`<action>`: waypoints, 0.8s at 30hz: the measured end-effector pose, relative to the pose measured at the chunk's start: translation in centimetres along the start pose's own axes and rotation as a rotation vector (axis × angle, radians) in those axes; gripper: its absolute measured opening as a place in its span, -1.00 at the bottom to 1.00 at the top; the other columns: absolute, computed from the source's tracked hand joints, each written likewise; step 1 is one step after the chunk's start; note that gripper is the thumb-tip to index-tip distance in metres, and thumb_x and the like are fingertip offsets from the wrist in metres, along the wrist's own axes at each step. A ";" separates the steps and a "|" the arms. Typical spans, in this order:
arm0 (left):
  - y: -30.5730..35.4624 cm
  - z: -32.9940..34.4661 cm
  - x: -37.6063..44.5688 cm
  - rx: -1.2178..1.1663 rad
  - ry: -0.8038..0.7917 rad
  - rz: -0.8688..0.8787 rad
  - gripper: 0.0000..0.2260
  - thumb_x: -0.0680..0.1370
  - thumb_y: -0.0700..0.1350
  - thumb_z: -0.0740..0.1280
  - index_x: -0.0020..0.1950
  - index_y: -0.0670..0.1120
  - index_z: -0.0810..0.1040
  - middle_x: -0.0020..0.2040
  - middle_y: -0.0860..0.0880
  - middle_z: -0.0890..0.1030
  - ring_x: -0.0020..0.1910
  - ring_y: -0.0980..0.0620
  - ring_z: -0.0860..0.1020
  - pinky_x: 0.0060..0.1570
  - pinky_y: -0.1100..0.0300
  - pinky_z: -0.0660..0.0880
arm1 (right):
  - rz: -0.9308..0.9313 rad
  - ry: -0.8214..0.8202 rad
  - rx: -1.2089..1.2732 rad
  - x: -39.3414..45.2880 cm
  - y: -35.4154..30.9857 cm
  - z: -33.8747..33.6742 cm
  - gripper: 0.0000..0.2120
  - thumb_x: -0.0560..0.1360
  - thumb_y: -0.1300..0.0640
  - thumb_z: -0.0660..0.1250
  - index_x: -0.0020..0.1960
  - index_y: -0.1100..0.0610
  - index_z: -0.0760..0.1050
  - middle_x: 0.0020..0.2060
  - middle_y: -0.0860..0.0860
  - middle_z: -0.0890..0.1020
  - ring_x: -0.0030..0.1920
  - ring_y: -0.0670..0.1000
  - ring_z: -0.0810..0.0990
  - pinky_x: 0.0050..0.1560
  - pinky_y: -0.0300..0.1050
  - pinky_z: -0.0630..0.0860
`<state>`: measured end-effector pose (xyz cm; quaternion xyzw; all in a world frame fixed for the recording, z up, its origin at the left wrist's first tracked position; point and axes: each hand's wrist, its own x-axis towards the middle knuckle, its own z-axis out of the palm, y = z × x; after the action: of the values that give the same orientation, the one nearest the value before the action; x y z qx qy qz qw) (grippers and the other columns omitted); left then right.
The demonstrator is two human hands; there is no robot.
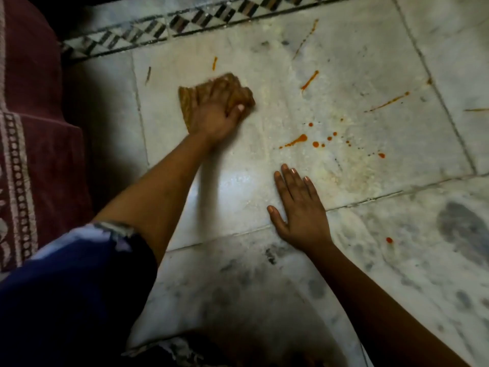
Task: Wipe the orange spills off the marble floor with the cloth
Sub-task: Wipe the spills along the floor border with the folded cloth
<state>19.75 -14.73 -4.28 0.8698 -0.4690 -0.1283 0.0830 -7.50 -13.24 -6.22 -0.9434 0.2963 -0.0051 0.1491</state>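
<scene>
My left hand point(219, 112) presses a brownish-orange cloth point(189, 98) onto the white marble floor point(344, 75), fingers closed over it. The cloth sits at the upper left of a large tile. Orange spills lie to its right: a cluster of drops and a smear point(299, 140), streaks further up point(309, 80) and to the right point(389, 102), a small streak just above the cloth point(214, 63), and one lone drop point(389, 240) on the near tile. My right hand point(299, 210) rests flat on the floor, fingers spread, holding nothing, below the drop cluster.
A dark red patterned fabric point(34, 128) lies along the left edge. A black-and-white patterned border strip point(185, 22) runs across the far side of the floor. My blue sleeve point(74, 282) fills the lower left.
</scene>
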 end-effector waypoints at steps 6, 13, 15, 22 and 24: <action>-4.1 0.0 -5.0 0.057 -0.012 0.175 -0.37 0.50 0.28 -0.06 0.53 0.05 0.09 0.54 0.00 0.12 0.52 -0.03 0.04 0.44 -0.03 -0.14 | -0.006 0.001 0.013 -0.1 0.2 0.2 -0.37 0.54 -0.12 0.03 0.52 0.15 0.07 0.51 0.09 0.10 0.50 0.02 0.05 0.48 -0.01 0.00; 0.1 -0.1 2.1 -0.007 -0.068 0.059 -0.44 0.58 0.21 0.02 0.54 0.04 0.04 0.56 -0.01 0.04 0.53 -0.06 -0.05 0.44 -0.10 -0.20 | 0.059 -0.047 -0.043 0.9 1.8 -1.4 -0.38 0.55 -0.11 -0.01 0.52 0.19 0.07 0.51 0.12 0.10 0.51 0.04 0.01 0.48 0.00 -0.07; -0.3 0.5 -0.9 0.057 -0.132 0.286 -0.41 0.53 0.26 -0.04 0.53 0.06 0.07 0.55 0.00 0.08 0.53 -0.04 -0.01 0.43 -0.06 -0.19 | 0.143 -0.019 -0.068 -0.4 3.0 -2.0 -0.37 0.56 -0.12 -0.03 0.51 0.20 0.06 0.51 0.14 0.08 0.51 0.05 0.00 0.49 0.01 -0.08; -6.7 -1.2 -0.4 0.086 -0.013 0.059 -0.37 0.51 0.28 -0.05 0.53 0.04 0.09 0.54 -0.03 0.12 0.52 -0.10 0.04 0.42 -0.13 -0.11 | 0.132 -0.082 -0.052 -0.2 3.8 -1.4 -0.34 0.54 -0.15 0.00 0.52 0.18 0.04 0.51 0.13 0.08 0.51 0.05 0.01 0.50 0.00 -0.05; -5.5 -1.7 2.9 0.062 0.013 -0.084 -0.41 0.55 0.25 -0.01 0.54 0.05 0.05 0.56 -0.01 0.06 0.53 -0.08 -0.02 0.44 -0.16 -0.15 | 0.126 -0.084 -0.042 -0.2 3.8 -1.6 -0.34 0.53 -0.15 0.01 0.52 0.17 0.03 0.51 0.11 0.07 0.51 0.04 0.00 0.50 -0.01 -0.06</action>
<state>26.17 -14.13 -4.51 0.8917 -0.4353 -0.1115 0.0538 -9.92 -16.51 -5.77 -0.9251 0.3486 0.0500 0.1417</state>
